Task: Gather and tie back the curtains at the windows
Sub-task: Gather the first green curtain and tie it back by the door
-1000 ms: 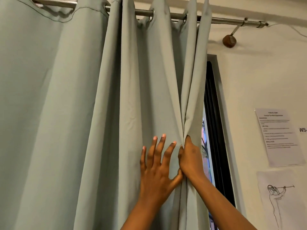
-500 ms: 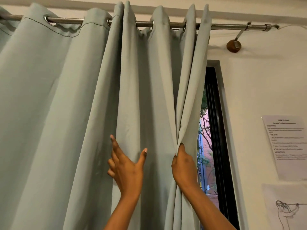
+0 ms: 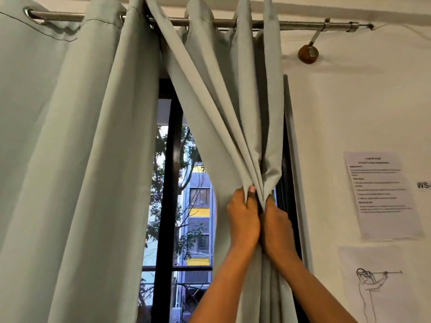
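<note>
The right-hand curtain [image 3: 217, 106] is bunched into a tight sheaf of pleats at the right side of the window [image 3: 182, 206]. It is clamped there by both hands, which are pressed knuckle to knuckle. The left hand [image 3: 243, 220] is curled round the left of the bundle, one fingertip showing over the folds. The right hand [image 3: 277, 227] is wrapped round the right of it, against the dark window frame [image 3: 289, 159]. Neither hand is slack — both are closed on cloth.

The key relation: the bundle's long axis runs near-vertical through the grip. The cloth fans upward and leftward to the rings on the rod [image 3: 256, 24], and the rest falls straight down between the forearms and out of view below. No tie-back, cord or hook is seen anywhere in view, so where the fastening lies cannot be told. It is judged that one hand must be freed to reach for it. The right hand sits nearer the wall [image 3: 349, 101], so a wall-side hook would fall to it, the left being left to hold the sheaf alone.

The left-hand curtain [image 3: 70, 159] hangs loose and ungathered — judged still to be done. Printed notices [image 3: 382, 194] and a sketch [image 3: 373, 285] are pinned to the wall at right.
</note>
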